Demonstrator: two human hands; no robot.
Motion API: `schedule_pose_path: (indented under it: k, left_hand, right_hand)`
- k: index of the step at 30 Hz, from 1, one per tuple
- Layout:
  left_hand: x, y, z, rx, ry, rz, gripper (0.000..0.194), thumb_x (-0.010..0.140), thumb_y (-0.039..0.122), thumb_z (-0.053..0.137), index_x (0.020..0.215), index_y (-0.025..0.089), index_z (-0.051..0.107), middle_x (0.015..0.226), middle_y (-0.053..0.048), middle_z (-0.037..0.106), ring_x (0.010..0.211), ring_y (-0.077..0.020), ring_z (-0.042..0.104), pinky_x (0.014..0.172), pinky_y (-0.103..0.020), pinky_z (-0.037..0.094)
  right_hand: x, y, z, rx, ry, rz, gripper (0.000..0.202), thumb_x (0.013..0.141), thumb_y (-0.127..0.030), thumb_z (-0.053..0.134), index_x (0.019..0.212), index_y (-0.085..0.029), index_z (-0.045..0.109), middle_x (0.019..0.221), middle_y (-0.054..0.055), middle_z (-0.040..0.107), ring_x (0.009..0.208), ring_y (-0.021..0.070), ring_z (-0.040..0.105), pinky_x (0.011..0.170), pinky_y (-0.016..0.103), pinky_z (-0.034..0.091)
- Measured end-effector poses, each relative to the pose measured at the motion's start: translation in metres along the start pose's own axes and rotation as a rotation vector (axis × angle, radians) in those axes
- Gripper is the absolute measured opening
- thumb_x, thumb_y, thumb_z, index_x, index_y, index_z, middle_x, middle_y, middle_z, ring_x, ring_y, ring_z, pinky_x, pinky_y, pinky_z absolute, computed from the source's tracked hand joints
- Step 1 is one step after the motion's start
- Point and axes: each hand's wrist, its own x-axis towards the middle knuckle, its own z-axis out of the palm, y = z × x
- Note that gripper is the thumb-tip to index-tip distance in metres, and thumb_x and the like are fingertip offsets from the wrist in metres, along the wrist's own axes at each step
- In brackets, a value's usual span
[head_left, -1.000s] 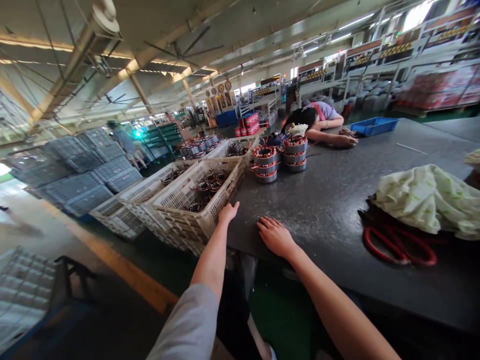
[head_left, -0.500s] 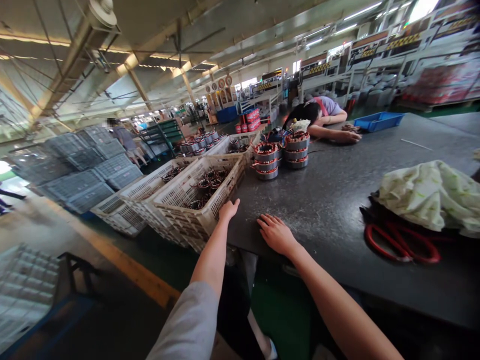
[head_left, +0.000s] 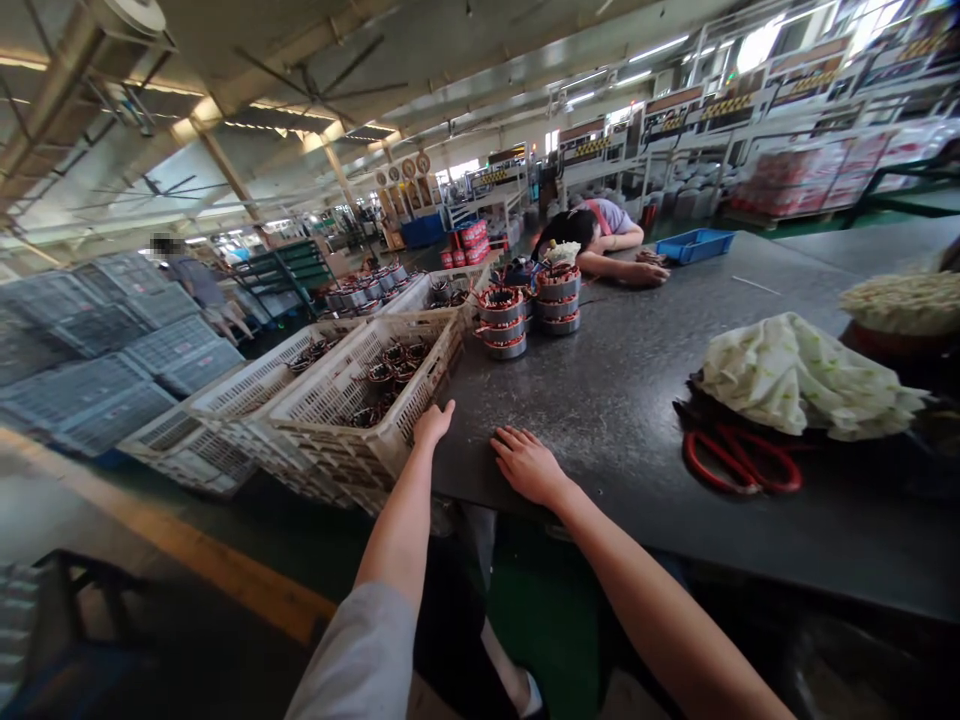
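At the near edge of the dark bench [head_left: 645,400], the right hand [head_left: 527,465] lies flat, palm down, its fingers [head_left: 508,440] spread loosely and holding nothing. Just beside it, the left hand [head_left: 433,424] rests open against the rim of a pale slotted crate [head_left: 330,400], fingers extended rather than curled around the plastic. The crate sits against the bench edge and carries copper-wound stators [head_left: 386,365]. More such crates [head_left: 247,385] stand beyond it. Farther along the bench stand two stacks of stators [head_left: 529,310], and behind them a person [head_left: 600,232] leans over the surface. To the right lie red-handled scissors [head_left: 739,465] under a crumpled cloth [head_left: 795,375].
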Motion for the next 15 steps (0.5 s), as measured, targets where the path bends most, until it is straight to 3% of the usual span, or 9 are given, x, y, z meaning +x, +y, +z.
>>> schedule_pose_path:
  k: [15]
  left_hand:
    - [0.0044, -0.0003, 0.0042, 0.005, 0.003, 0.008, 0.061, 0.107, 0.059, 0.033, 0.119, 0.006, 0.062, 0.115, -0.022, 0.062, 0.111, -0.0343, 0.056, 0.092, -0.036, 0.046]
  right_hand:
    - [0.0, -0.0005, -0.0025, -0.021, -0.015, -0.009, 0.042, 0.107, -0.03, 0.04, 0.147, -0.02, 0.044, 0.149, 0.002, 0.028, 0.137, 0.0196, 0.024, 0.116, 0.036, 0.019]
